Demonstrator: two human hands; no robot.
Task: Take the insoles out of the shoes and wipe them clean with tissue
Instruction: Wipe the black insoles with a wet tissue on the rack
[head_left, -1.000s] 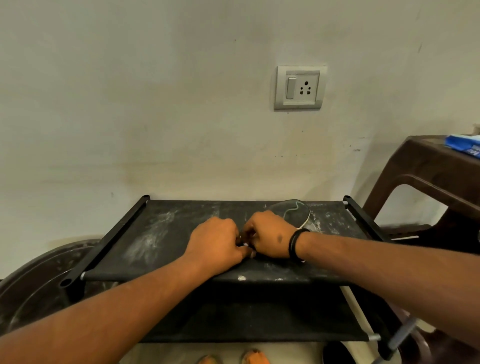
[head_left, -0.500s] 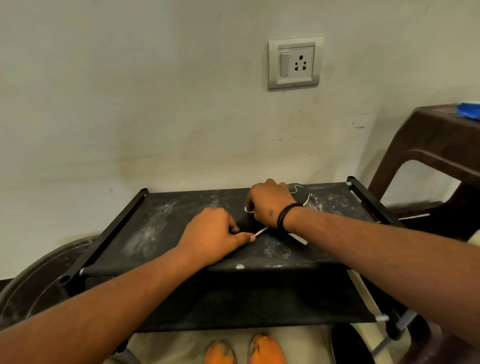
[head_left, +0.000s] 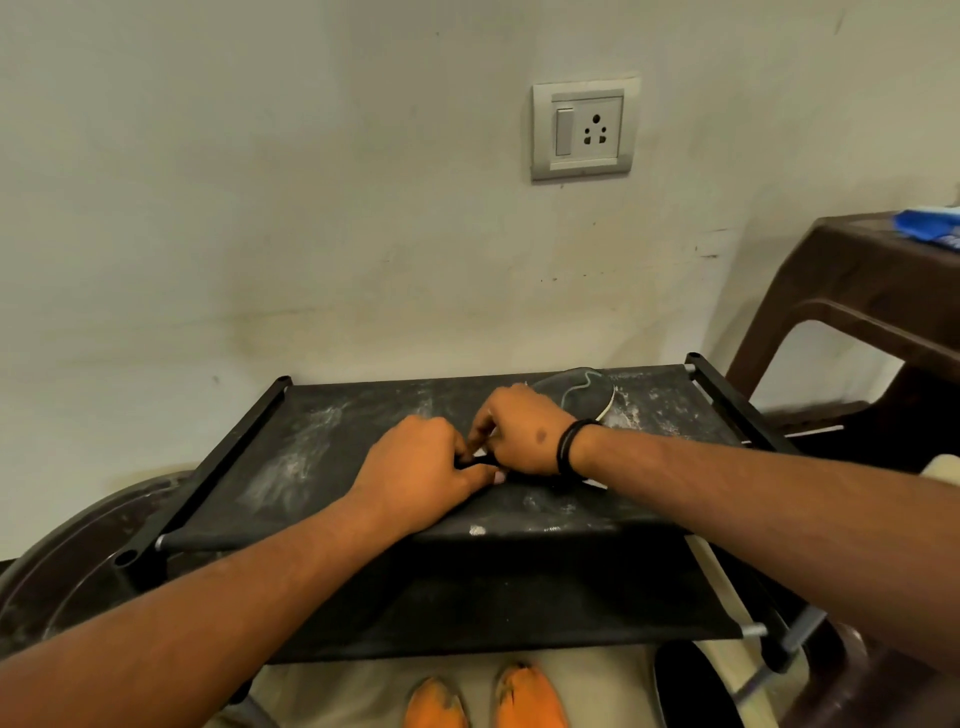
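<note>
A dark insole (head_left: 584, 396) with a white edge and a pale wavy line lies on the dusty top shelf of a black fabric shoe rack (head_left: 311, 457). Only its far end shows; my hands cover the rest. My left hand (head_left: 415, 467) has its fingers curled and pinches the insole's near end against the shelf. My right hand (head_left: 524, 431), with a black wristband, is curled over the insole's middle, touching my left hand. A speck of white, apparently tissue, peeks out at its fingertips; the rest of it is hidden.
Two orange shoes (head_left: 436, 701) stand on the floor below the rack, a black shoe (head_left: 691, 686) to their right. A brown plastic stool (head_left: 857, 291) with a blue packet (head_left: 930, 226) stands at right. A dark round basin (head_left: 78, 561) sits at left. The wall holds a socket (head_left: 582, 130).
My right hand slid up the insole away from my left hand, then came back to meet it. My left hand stayed on the near end.
</note>
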